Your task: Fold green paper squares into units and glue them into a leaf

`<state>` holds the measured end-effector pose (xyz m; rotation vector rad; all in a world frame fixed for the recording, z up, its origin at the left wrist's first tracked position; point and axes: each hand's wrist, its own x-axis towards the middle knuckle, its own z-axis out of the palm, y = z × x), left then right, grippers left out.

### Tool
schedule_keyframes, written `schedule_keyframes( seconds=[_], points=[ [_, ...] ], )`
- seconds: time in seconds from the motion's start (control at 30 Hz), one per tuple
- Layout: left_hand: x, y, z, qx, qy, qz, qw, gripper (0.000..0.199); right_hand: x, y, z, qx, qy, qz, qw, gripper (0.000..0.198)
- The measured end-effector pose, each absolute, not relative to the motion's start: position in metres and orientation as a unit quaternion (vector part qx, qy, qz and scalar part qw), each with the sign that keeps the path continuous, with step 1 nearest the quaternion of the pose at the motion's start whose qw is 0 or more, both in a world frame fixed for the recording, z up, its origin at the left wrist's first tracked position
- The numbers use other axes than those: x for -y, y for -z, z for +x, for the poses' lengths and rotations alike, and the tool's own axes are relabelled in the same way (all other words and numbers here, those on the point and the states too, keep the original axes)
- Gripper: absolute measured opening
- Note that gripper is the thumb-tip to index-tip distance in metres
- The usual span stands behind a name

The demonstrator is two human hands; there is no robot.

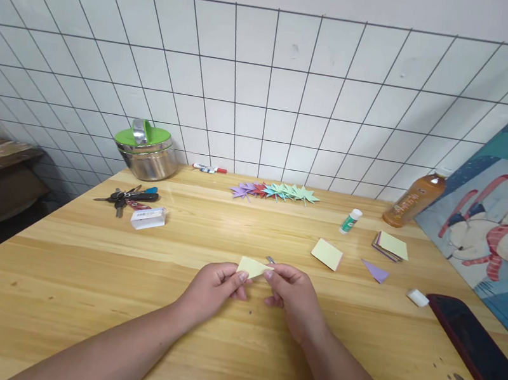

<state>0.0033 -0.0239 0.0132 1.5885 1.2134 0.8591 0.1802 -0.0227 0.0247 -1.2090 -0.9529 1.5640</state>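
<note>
Between my hands is a piece of folded yellow paper, pointed at its right end. My left hand pinches its left side between thumb and fingers. At the narrow tip, my right hand grips the same paper. A small grey metallic thing shows just behind my right fingers, mostly hidden. Right of my hands lie a yellow paper stack and a purple folded paper triangle. Farther back, a row of folded paper pieces runs from purple through red to green.
A steel pot with a green lid, keys and a small white box stand left. Rightward are a glue stick, another paper stack, an eraser, a bottle and a phone. Markers lie by the tiled wall.
</note>
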Motion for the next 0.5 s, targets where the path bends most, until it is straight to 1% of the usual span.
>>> schedule_keyframes(
  seconds=[0.1, 0.33, 0.5],
  points=[
    [0.0247, -0.014, 0.0049, -0.491, -0.344, 0.654, 0.463, 0.031, 0.0224, -0.0254, 0.1801, 0.374, -0.632, -0.489, 0.47, 0.026],
    [0.0251, -0.019, 0.0055, -0.483, -0.334, 0.665, 0.462, 0.03, 0.0225, -0.0287, 0.1805, 0.354, -0.643, -0.484, 0.476, 0.029],
    [0.0259, -0.0212, 0.0064, -0.479, -0.326, 0.663, 0.475, 0.03, 0.0235, -0.0267, 0.1826, 0.348, -0.646, -0.484, 0.476, 0.025]
  ],
)
